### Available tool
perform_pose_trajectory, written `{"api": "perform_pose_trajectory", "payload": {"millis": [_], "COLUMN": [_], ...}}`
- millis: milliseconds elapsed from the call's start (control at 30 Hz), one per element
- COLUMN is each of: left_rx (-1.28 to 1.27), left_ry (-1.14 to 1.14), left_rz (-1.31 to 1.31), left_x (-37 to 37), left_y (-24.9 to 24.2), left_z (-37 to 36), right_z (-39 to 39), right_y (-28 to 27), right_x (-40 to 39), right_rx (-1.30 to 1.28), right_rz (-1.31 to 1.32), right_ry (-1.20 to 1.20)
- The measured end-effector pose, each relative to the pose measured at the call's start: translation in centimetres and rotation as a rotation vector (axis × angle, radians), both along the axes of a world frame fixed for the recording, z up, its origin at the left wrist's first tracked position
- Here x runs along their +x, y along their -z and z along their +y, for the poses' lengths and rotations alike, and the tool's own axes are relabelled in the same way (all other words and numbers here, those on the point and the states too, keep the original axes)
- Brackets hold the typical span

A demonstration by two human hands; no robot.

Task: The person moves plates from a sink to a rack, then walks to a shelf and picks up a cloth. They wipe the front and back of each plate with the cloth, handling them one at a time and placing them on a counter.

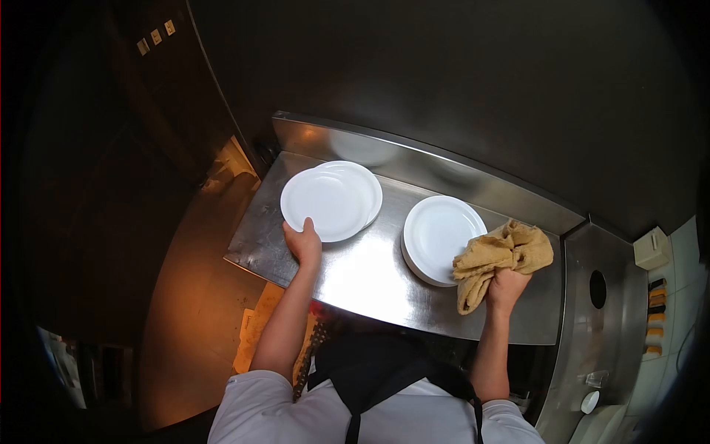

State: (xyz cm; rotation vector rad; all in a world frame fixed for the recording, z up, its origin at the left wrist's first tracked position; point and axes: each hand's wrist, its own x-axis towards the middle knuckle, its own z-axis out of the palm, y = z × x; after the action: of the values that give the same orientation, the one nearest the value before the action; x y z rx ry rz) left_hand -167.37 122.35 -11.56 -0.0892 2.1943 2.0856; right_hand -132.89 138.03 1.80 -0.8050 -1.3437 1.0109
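Note:
My left hand (302, 241) grips the near rim of a white plate (325, 203), thumb on top and the other fingers hidden beneath. That plate overlaps another white plate (373, 189) behind it to the right. My right hand (508, 287) is closed round a bunched tan cloth (518, 251), which hangs at the right edge of a stack of white plates (441, 235). The stack stands on the steel counter (362, 277), to the right of the plate in my left hand.
A raised steel backsplash (444, 164) runs along the counter's far side. To the right, another steel surface (584, 325) has a round dark hole (597, 289). Several orange-and-black handles (656, 311) line the tiled wall, below a pale box (651, 249).

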Motion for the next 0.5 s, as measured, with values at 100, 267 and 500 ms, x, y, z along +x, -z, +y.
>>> {"api": "perform_pose_trajectory", "payload": {"millis": [100,267,500], "left_rx": [-0.324,-0.502,-0.657], "left_ry": [-0.061,-0.052,-0.055], "left_rz": [0.088,0.007,0.390], "left_x": [0.4,1.4,4.3], "left_y": [0.6,-0.6,-0.8], "left_z": [1.2,3.4,4.9], "right_z": [-0.1,0.2,2.1], "right_y": [-0.3,-0.3,0.3], "right_x": [0.0,0.0,-0.4], "right_rx": [0.009,0.026,0.165], "right_rz": [-0.027,-0.022,-0.130], "right_ry": [0.003,-0.040,0.130]}}
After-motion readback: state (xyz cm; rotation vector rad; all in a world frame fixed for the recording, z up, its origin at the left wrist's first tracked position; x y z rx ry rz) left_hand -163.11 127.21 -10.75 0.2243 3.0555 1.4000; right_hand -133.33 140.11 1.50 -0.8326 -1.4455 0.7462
